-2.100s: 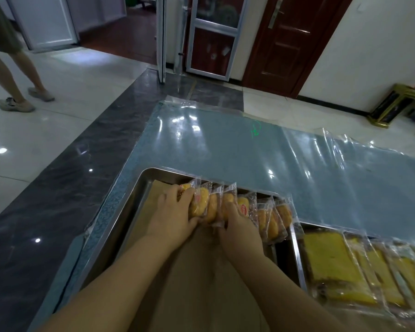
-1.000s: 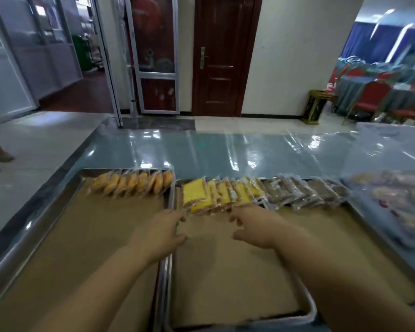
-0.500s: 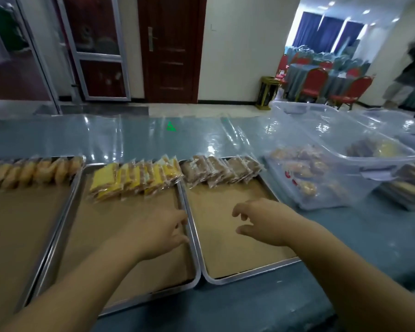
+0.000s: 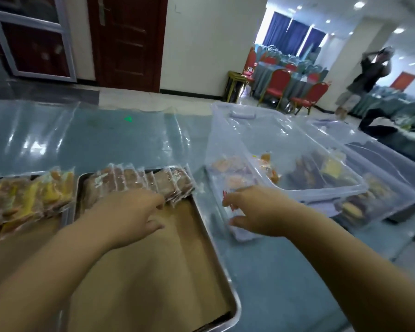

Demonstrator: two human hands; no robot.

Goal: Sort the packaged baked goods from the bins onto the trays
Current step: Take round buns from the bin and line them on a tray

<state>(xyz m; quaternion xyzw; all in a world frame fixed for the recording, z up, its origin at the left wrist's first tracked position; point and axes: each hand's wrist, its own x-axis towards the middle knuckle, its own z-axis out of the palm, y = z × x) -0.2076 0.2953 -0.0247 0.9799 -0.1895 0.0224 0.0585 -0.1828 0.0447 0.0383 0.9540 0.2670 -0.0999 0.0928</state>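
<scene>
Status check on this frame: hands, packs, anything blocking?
Left hand open over brown-pack tray, right hand open, reaching at clear bin. Neither holds a pack. Nothing in the way.

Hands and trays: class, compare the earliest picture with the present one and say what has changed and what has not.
The view has swung right, from the tray of orange buns to the brown-pack tray and the clear bins. The left hand and right hand have let go of the bun packs and moved right, both empty, the right reaching toward the nearest bin. The yellow packs and brown packs stay in their rows.
</scene>
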